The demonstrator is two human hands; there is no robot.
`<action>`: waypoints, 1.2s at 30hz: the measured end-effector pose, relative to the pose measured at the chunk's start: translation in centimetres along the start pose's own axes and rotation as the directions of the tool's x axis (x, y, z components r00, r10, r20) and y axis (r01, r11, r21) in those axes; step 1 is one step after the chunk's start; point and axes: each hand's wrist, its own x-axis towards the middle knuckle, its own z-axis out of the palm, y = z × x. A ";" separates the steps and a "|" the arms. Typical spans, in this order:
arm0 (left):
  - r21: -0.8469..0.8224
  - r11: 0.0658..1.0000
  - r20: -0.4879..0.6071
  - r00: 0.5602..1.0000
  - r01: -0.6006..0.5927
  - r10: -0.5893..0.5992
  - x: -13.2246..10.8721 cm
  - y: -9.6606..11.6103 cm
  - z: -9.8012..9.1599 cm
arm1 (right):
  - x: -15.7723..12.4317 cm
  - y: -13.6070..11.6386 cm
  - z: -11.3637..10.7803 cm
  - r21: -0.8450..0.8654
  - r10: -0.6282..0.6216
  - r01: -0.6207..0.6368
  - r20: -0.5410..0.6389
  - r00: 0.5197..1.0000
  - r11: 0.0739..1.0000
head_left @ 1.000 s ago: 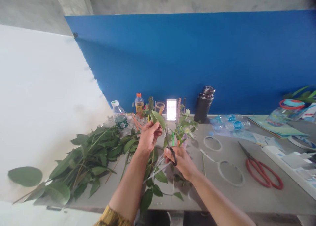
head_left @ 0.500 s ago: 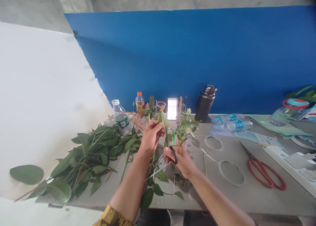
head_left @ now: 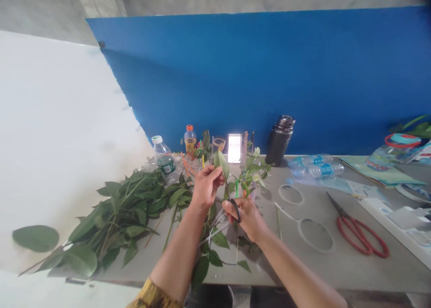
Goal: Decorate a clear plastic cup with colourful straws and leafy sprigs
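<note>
Between thumb and fingers, my left hand pinches a green leaf that points upward over the table. My right hand is closed on a pair of black-handled scissors, whose blades reach up along the leaf's right edge. From here I cannot tell how far the blades are apart. Below both hands lie a leafy stem and white strips. Just behind the scissors stands a sprig with pale flowers, its base partly hidden by my right hand.
A large heap of leafy branches covers the table's left. Behind stand a green-label bottle, an orange-capped bottle, a bright phone screen and a black flask. Rightward lie tape rolls, red-handled scissors and plastic bottles.
Almost nothing differs. Both hands keep their places at the leaf, and the scissors have shifted only very slightly.
</note>
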 end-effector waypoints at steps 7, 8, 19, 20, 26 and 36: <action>-0.003 1.000 0.013 1.000 0.020 -0.020 -0.1 0.3 -0.1 | 0.1 0.1 0.1 -0.009 0.011 -0.011 -0.016 1.000 1.000; -0.002 1.000 0.013 1.000 0.025 -0.025 -0.1 0.4 -0.1 | 0.1 0.2 0.2 -0.014 0.012 -0.012 -0.018 1.000 1.000; -0.003 0.999 0.005 0.999 0.041 -0.041 -0.2 0.7 0.0 | 0.3 0.7 0.6 0.013 0.041 -0.040 -0.066 0.997 0.999; -0.004 0.999 0.007 0.999 0.040 -0.040 -0.2 0.7 0.0 | 0.3 0.7 0.7 0.018 0.045 -0.044 -0.070 0.997 0.999; 0.005 0.999 0.004 0.999 0.038 -0.038 -0.2 0.8 0.0 | 0.2 0.4 0.6 -0.001 0.039 -0.039 -0.056 0.998 0.999; -0.042 0.999 0.020 0.999 0.028 -0.027 0.4 1.1 -0.9 | -1.1 1.0 -0.4 0.046 0.069 -0.076 0.137 0.988 0.996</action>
